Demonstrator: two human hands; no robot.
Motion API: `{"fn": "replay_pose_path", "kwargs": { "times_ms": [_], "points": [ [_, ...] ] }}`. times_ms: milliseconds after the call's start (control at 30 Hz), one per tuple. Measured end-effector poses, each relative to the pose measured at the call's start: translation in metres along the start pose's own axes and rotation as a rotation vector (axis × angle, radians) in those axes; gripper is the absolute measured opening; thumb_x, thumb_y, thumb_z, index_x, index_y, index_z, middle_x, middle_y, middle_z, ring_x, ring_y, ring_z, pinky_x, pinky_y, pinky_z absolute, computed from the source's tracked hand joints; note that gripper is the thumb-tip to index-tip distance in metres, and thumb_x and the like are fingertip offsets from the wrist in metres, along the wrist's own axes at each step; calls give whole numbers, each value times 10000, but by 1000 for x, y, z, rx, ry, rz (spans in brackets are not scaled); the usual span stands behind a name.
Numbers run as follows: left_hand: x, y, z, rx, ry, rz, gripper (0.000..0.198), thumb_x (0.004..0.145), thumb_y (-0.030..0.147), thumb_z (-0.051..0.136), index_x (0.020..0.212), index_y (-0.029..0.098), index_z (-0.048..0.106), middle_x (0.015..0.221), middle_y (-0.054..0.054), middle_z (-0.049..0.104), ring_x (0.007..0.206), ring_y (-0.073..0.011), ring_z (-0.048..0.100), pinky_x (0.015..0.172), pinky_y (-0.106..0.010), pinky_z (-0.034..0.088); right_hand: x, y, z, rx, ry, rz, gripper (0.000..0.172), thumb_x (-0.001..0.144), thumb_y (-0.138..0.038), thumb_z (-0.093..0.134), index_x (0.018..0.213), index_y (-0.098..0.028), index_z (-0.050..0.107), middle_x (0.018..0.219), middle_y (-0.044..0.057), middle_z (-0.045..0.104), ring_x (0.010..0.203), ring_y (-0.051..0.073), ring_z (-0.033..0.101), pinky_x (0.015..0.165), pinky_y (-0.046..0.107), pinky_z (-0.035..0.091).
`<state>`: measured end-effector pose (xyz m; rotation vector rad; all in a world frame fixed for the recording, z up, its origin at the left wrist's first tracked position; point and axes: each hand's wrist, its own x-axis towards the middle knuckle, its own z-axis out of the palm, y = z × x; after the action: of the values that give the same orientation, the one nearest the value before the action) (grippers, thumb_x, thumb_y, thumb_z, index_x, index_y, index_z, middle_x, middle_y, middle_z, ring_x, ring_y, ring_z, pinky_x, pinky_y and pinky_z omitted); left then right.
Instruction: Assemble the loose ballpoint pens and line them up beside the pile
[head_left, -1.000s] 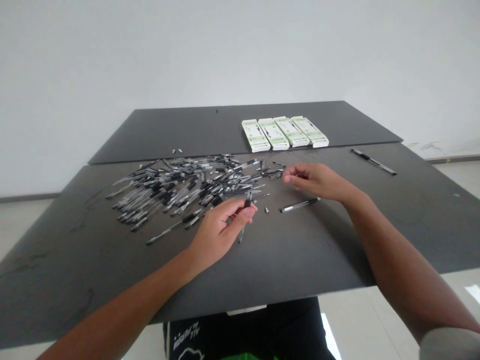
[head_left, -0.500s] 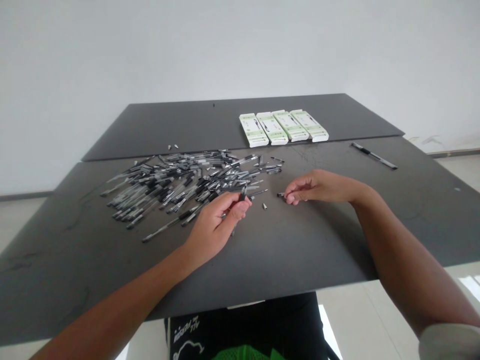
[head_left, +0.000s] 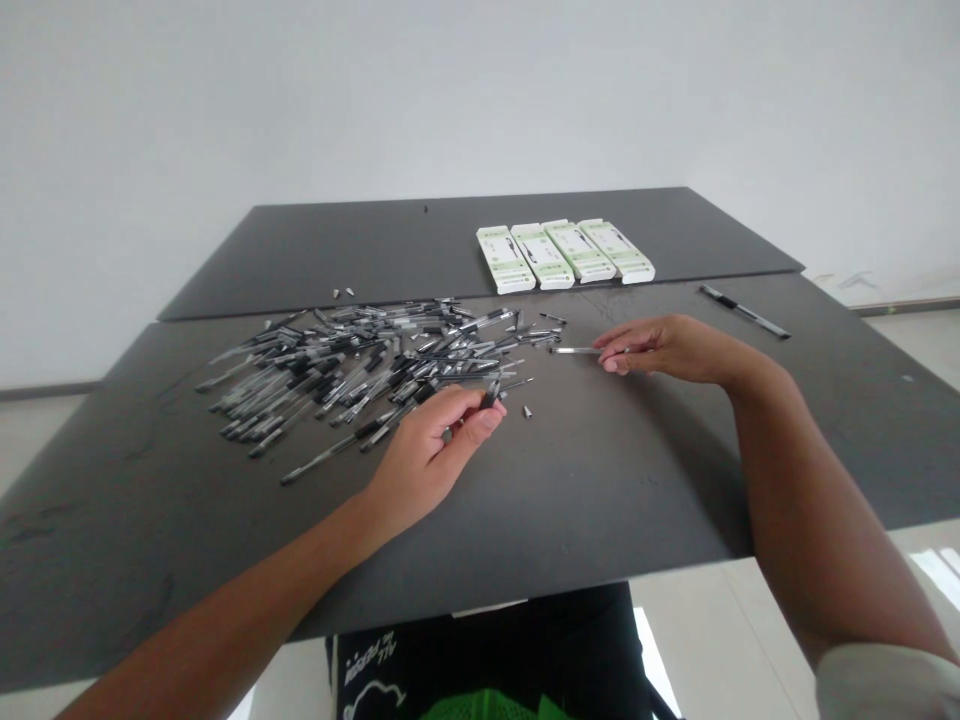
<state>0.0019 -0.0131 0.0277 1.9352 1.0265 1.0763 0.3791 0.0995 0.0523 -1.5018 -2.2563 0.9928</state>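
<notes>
My left hand (head_left: 435, 440) is closed around a pen barrel (head_left: 491, 393) with a black grip, and its tip end points up past the thumb. Most of that barrel is hidden in the palm. Further right, my right hand (head_left: 645, 347) pinches a thin clear pen piece (head_left: 574, 350) lying low over the table and pointing left; its other end is covered by the fingers. A small silver cone tip (head_left: 527, 411) lies on the table between the hands. Left of my hands spreads a large pile of pens (head_left: 330, 360) and pen parts, clear with black grips.
Several flat white-and-green boxes (head_left: 566, 255) lie in a row at the back. One pen (head_left: 745, 312) rests alone at the right of the dark table (head_left: 487, 540). Two small tips (head_left: 343, 293) sit behind the pile. A seam crosses the tabletop.
My right hand has moved away and slightly right, and more of the clear pen piece now shows from its fingers. My left hand keeps its hold almost in place.
</notes>
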Motion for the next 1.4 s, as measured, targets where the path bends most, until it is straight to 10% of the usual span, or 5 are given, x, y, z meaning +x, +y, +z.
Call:
{"fn": "replay_pose_path", "kwargs": {
  "times_ms": [167,767,1067,1400],
  "points": [
    [0,-2,1,3,6,14,199,1122,352,642,1096,212,781,1019,-11,785,908,-149,690,828,-258,506,14,9,11,29,36,20,517,828,-713,826,1017,-241,922,1464,102,766,808,190,756,612,300,615],
    [3,-1,0,-17,21,24,195,1118,354,658,1085,214,790,998,-11,775,899,-146,688,805,-263,509,22,11,18,-35,268,-95,349,844,-627,844,924,-293,906,1279,64,853,1065,325,800,949,443,593],
    [0,3,2,12,-16,69,197,1114,335,663,1123,196,802,939,-14,754,844,-150,683,763,-262,506,4,-81,72,385,217,-200,462,1015,-656,694,1196,-245,800,1143,76,850,507,81,630,418,237,456],
    [-3,15,1,65,-78,164,269,1135,335,613,1073,149,797,884,-41,752,785,-160,686,710,-263,506,-19,-125,92,752,192,-327,141,810,-236,980,923,-252,896,730,-27,786,490,45,601,423,142,494]
  ]
}}
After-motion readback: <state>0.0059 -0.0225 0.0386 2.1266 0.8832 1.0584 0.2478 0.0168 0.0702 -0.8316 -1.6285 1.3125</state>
